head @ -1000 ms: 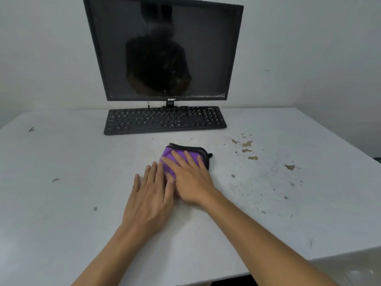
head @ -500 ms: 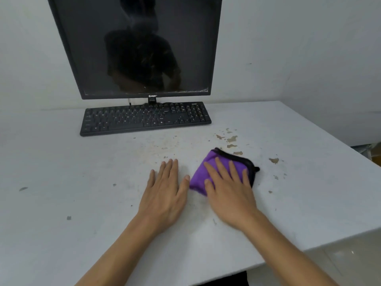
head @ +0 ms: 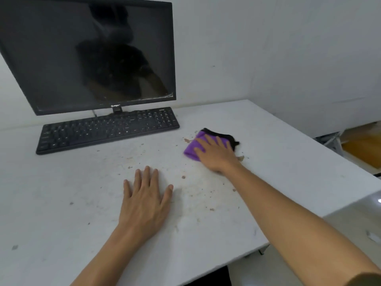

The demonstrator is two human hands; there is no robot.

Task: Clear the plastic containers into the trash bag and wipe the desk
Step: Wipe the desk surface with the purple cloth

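One purple cloth (head: 191, 148) lies on the white desk (head: 61, 193), right of the keyboard (head: 107, 129), pinned flat under my right hand (head: 216, 154), fingers spread; my left hand (head: 145, 201) rests open, palm down, well apart, brown crumbs (head: 240, 158) scattered around, dark monitor (head: 88, 54) behind

Person, upper limbs. Two bare forearms are seen, with no watch, ring or bracelet worn. Left hand (head: 144, 203): bare, nails cut short. Right hand (head: 216, 154): bare. At the right upper arm, the edge of a dark olive-brown sleeve (head: 365, 279) is shown, cropped by the frame corner.
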